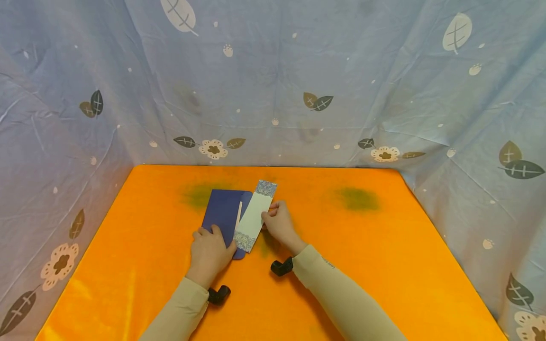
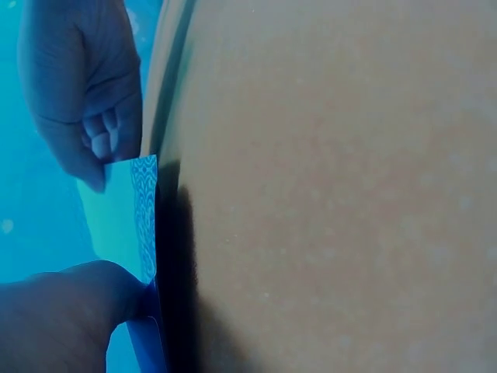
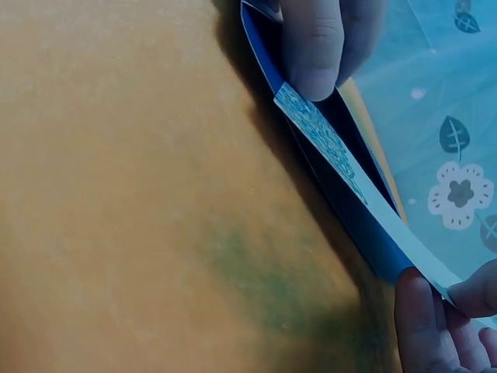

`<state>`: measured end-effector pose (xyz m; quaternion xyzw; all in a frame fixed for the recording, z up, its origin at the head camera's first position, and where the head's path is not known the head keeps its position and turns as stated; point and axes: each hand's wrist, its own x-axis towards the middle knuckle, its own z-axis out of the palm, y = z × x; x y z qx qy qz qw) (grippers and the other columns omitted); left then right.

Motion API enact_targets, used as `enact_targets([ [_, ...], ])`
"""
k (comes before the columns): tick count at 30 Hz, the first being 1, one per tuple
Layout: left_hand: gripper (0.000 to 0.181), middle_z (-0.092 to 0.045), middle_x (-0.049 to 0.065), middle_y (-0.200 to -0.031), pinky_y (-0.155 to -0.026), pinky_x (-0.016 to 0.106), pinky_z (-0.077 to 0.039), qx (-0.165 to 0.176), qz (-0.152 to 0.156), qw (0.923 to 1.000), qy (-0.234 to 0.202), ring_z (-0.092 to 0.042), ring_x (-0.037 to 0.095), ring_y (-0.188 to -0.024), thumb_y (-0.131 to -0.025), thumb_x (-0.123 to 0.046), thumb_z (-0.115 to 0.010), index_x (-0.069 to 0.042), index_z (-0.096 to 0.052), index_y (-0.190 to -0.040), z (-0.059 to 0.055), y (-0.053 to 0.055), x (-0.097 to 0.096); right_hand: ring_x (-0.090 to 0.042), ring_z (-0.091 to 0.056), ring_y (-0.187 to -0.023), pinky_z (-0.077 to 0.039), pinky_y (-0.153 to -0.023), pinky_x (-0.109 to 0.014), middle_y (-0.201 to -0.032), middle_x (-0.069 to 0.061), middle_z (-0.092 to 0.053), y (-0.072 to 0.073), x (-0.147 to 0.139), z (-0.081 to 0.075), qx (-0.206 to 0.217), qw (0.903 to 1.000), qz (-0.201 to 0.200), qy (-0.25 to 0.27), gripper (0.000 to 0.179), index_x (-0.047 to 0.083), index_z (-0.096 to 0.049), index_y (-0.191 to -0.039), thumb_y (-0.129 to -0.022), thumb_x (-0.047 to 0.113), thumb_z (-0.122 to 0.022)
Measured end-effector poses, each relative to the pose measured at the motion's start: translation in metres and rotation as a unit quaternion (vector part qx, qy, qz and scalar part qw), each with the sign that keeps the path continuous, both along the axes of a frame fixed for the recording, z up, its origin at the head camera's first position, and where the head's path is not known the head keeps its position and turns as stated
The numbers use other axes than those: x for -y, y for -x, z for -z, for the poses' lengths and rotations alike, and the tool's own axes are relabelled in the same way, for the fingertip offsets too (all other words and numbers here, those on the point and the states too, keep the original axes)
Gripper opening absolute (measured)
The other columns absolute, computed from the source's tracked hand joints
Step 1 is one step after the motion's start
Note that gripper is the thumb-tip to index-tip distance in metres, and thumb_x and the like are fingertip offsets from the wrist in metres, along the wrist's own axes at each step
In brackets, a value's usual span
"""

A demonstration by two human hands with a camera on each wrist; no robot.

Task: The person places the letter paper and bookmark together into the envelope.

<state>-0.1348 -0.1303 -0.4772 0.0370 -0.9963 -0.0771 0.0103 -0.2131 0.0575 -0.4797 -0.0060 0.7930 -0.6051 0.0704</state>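
A dark blue envelope (image 1: 222, 208) lies at a slant near the middle of the table, with a narrow pale strip (image 1: 239, 213) along its right part. My left hand (image 1: 210, 251) holds its lower end, thumb toward the right edge. A long white card (image 1: 254, 213) with blue patterned bands at both ends leans across the envelope's right side. My right hand (image 1: 281, 226) pinches the card's right edge between thumb and fingers. In the right wrist view the envelope (image 3: 365, 233) gapes, and the card (image 3: 400, 233) lies along its opening. The left thumb (image 2: 78, 299) hides part of the card's near end.
An orange cloth (image 1: 375, 265) covers the table, with dark greenish patches (image 1: 358, 199) on it. A pale blue curtain (image 1: 273, 71) with leaf and flower prints hangs behind and at both sides. Black wrist devices (image 1: 219, 295) sit below both hands.
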Motion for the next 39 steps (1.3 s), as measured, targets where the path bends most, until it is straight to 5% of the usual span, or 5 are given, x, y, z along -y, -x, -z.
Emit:
enact_targets([
  [39,0.085,-0.041,0.049,-0.122,-0.073,0.055,-0.053,0.004,-0.005,0.9999,-0.011,-0.045,0.059,-0.108,-0.088,-0.053,-0.058,0.017,-0.043,-0.134,-0.001,0.001,0.001,-0.027,-0.065,-0.055,-0.056,-0.056,-0.033,-0.075,-0.015,-0.061,-0.001,0.012,0.001,0.035,0.9969,-0.056,-0.043,0.038,-0.002,-0.040,-0.123,-0.093,0.007,-0.061],
])
